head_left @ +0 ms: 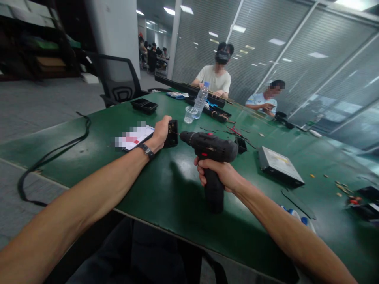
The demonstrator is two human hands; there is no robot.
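Observation:
My right hand (pixel 214 172) is wrapped round the grip of a black cordless drill (pixel 213 146) with red buttons. Its chuck points left, toward a small black box (pixel 172 133) with brassy bits inside. That box is gripped by my left hand (pixel 161 133), its open side turned to the drill. A thin bit seems to reach from the chuck to the box; whether it touches anything inside I cannot tell. Beside my left wrist a phone or tablet with a lit screen (pixel 139 136) lies on the green table (pixel 148 193).
A plastic cup (pixel 190 115) and water bottle (pixel 201 100) stand beyond the drill. Black trays (pixel 144 105) lie at back left, a metal-topped case (pixel 280 165) at right. A black strap (pixel 56 157) crosses the left edge. Two people (pixel 214 79) sit across the table.

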